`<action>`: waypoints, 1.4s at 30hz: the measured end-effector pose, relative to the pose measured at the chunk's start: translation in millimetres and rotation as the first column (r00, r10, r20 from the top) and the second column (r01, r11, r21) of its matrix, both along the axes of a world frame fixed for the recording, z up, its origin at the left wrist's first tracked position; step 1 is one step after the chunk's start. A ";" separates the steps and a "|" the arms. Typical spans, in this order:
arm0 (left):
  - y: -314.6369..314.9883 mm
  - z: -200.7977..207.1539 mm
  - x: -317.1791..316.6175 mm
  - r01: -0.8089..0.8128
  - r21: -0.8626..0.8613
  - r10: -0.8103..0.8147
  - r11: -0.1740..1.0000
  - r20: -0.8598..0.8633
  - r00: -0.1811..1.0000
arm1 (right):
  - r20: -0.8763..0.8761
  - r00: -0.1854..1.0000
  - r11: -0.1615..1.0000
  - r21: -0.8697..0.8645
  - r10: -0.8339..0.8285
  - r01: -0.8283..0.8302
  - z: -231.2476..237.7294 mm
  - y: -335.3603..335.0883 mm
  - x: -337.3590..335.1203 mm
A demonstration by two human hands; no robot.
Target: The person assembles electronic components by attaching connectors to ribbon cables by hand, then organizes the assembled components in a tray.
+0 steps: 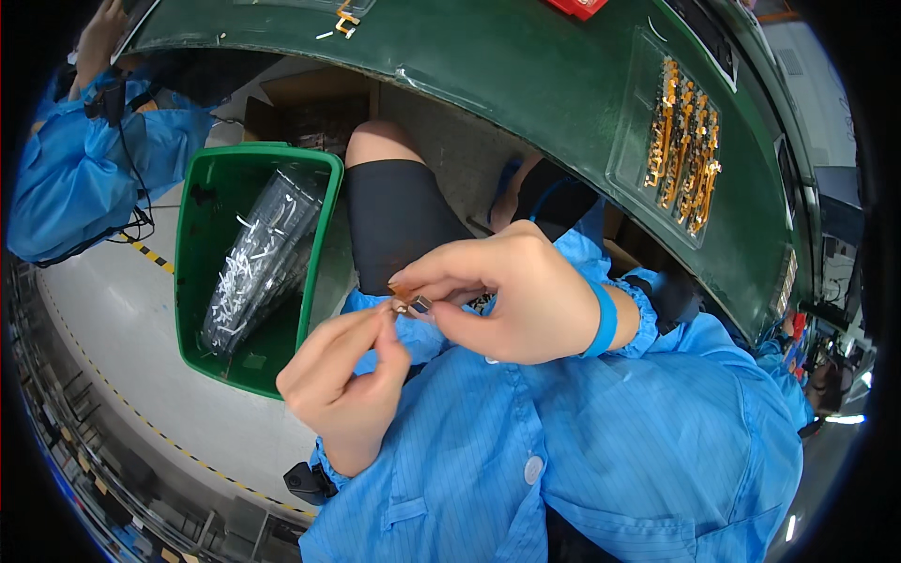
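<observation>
Both my hands meet above my lap. My right hand [514,298] pinches a small orange flexible circuit [401,292] with a dark square part at one end. My left hand [340,377] is closed, thumb and forefinger pressed together at the near left edge of that circuit. Whether those fingertips grip the circuit itself or a tiny bit on it is too small to make out. A blue band [603,321] circles my right wrist.
A green bin [324,220] on the floor to the left holds clear plastic trays and white strips. Across the green table [526,70], a clear tray [627,155] carries rows of orange flexible circuits. A co-worker's blue sleeve [84,178] shows at far left.
</observation>
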State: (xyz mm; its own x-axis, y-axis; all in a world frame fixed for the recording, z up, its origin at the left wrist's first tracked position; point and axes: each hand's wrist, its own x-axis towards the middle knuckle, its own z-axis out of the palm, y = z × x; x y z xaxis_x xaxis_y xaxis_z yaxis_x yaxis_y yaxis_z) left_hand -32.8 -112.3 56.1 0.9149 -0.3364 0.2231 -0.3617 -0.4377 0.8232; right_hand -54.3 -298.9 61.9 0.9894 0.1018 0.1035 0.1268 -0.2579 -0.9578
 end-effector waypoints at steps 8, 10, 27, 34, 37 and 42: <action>29.1 -17.2 -3.1 -0.241 -0.021 0.242 0.970 0.058 0.969 | -0.382 0.919 0.865 0.487 0.093 0.116 -7.2 4.5 2.8; 20.9 -6.6 -7.3 -0.096 0.086 0.075 0.992 0.221 0.972 | -0.345 0.934 0.892 0.444 0.089 0.079 -5.6 6.1 2.9; -1.5 0.9 -2.7 0.011 0.098 -0.034 0.995 0.234 0.972 | 0.111 0.991 0.998 -0.009 -0.069 0.070 -3.6 16.8 -4.4; -8.7 -5.6 -6.5 -0.064 0.048 0.053 0.997 0.204 0.977 | 0.189 0.973 0.985 -0.088 -0.132 0.151 -7.3 20.3 -7.3; -8.4 -5.9 -7.1 -0.076 0.043 0.067 0.996 0.190 0.979 | 0.220 0.966 0.981 -0.107 -0.134 0.160 -7.8 19.8 -7.5; -6.2 -10.4 -2.5 -0.084 -0.042 0.087 0.996 0.091 0.992 | 0.143 0.982 0.990 -0.057 -0.122 0.131 -7.6 14.3 -5.3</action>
State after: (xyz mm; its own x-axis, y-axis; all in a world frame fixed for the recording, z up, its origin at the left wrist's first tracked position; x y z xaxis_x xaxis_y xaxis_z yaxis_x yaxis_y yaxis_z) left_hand -35.4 -118.5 45.7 0.9147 -0.2477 0.3195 -0.3999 -0.4393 0.8044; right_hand -59.6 -284.6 54.3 0.9713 -0.0123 0.2377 0.2192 -0.3427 -0.9135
